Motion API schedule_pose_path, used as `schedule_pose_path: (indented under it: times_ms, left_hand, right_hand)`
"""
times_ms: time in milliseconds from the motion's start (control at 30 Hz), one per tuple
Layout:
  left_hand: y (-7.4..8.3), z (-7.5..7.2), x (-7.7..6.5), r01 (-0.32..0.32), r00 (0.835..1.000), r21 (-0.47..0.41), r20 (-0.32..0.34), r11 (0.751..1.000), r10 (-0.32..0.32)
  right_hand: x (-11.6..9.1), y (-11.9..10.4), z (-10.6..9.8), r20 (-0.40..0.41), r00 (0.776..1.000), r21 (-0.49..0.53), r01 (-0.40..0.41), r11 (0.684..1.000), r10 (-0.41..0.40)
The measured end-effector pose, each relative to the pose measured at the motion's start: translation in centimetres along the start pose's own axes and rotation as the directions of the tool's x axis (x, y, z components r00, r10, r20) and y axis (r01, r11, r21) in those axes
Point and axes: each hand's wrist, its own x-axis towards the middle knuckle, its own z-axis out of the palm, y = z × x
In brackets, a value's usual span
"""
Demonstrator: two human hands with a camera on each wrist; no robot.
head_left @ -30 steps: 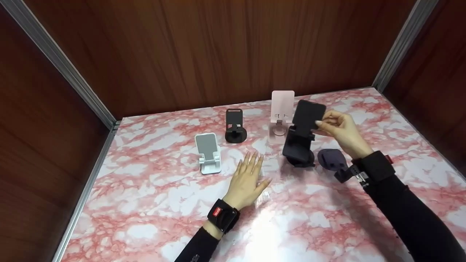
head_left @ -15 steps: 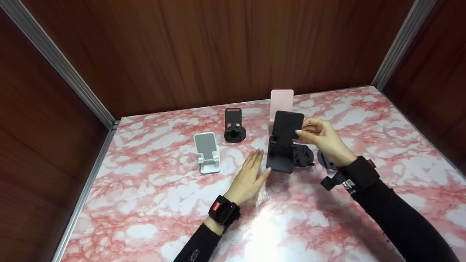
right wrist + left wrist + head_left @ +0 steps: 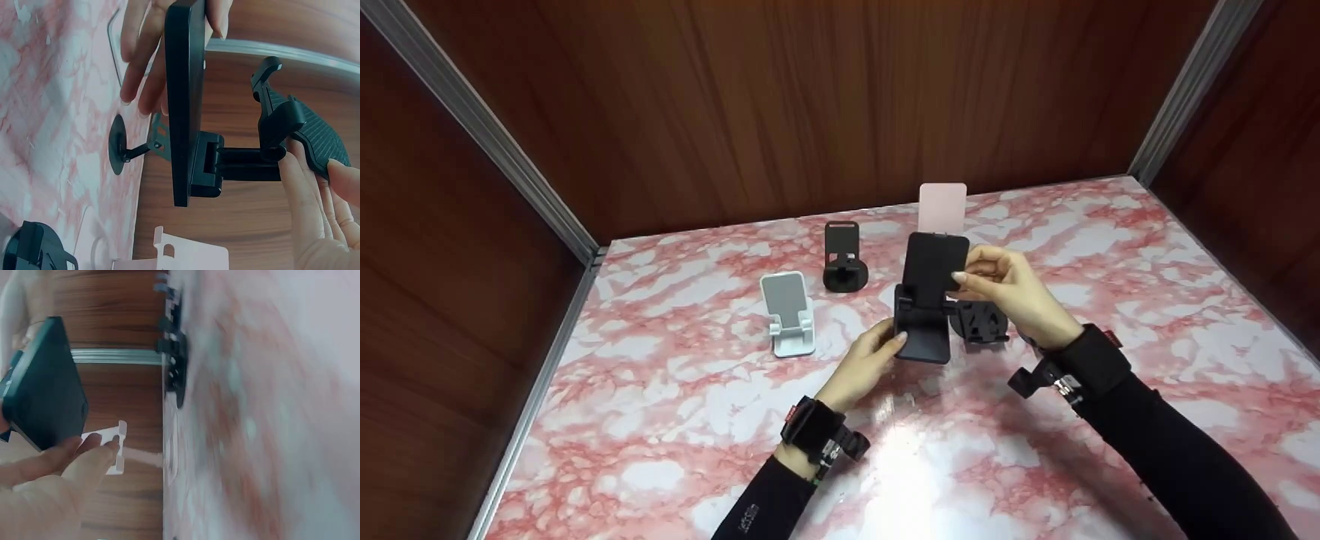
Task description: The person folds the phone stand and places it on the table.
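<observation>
A black phone stand (image 3: 936, 266) hangs above the table in the head view, its backrest tilted up and its flat rectangular base (image 3: 924, 339) facing the camera. My right hand (image 3: 1012, 289) pinches the right edge of the backrest between thumb and fingers. At the base's left edge is my left hand (image 3: 861, 367), thumb on the near face and fingers behind. In the right wrist view, the base (image 3: 185, 107) runs between the left hand's (image 3: 147, 67) fingers and thumb, and a hinged arm (image 3: 247, 163) joins it to the ridged backrest (image 3: 323, 132).
A white stand (image 3: 789, 311) and a small black round-based stand (image 3: 844, 262) are on the left. Behind the held stand rises a pink one (image 3: 943, 206). A folded black stand (image 3: 981, 322) lies close behind it. Wooden walls (image 3: 840, 112) enclose the marbled table (image 3: 675, 427).
My right hand has brought the black phone stand leftward and turned its base toward the camera. My left hand has risen from lying flat on the table to grip the base.
</observation>
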Motion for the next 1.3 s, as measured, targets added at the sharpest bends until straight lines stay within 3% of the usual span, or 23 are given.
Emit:
schedule_pose_path:
  times_ms: [67,133,267,467,600,700,800,1000,1300]
  left_hand:
    - [0.0,0.1,0.1,0.039,0.999,-0.182,0.008,0.983,-0.038]
    - [0.0,0.2,0.2,0.071,0.997,-0.322,0.006,0.944,-0.073]
    - [-0.1,0.3,0.3,0.108,0.992,-0.438,-0.015,0.892,-0.128]
    - [-0.2,0.3,0.2,0.103,0.990,-0.464,-0.038,0.880,-0.136]
    - [-0.2,0.3,0.1,0.094,0.990,-0.496,-0.045,0.863,-0.134]
    - [0.0,0.3,0.0,0.087,0.990,-0.519,-0.052,0.850,-0.134]
    - [0.3,0.3,-0.1,0.074,0.991,-0.529,-0.055,0.845,-0.121]
    - [0.7,0.4,-0.3,0.058,0.994,-0.540,-0.049,0.840,-0.100]
    - [0.8,0.6,-0.3,0.066,0.992,-0.539,-0.056,0.840,-0.114]
  right_hand:
    - [0.1,0.0,0.1,0.000,1.000,0.005,-0.005,1.000,0.005]
    - [0.2,-0.1,0.3,-0.002,1.000,0.009,-0.011,1.000,0.011]
    - [0.4,-0.3,0.7,-0.010,1.000,-0.006,-0.004,1.000,0.004]
    - [0.9,-0.4,1.2,-0.017,0.998,-0.133,0.051,0.990,-0.054]
    - [1.2,-0.4,1.6,-0.030,0.992,-0.306,0.107,0.946,-0.122]
    - [1.4,-0.4,1.8,-0.034,0.987,-0.372,0.131,0.919,-0.155]
    - [1.6,-0.2,1.9,-0.021,0.990,-0.346,0.123,0.930,-0.139]
    - [2.0,0.0,2.1,0.058,0.998,-0.230,0.046,0.972,-0.033]
    - [2.4,0.1,2.4,0.047,0.999,-0.231,0.008,0.973,0.003]
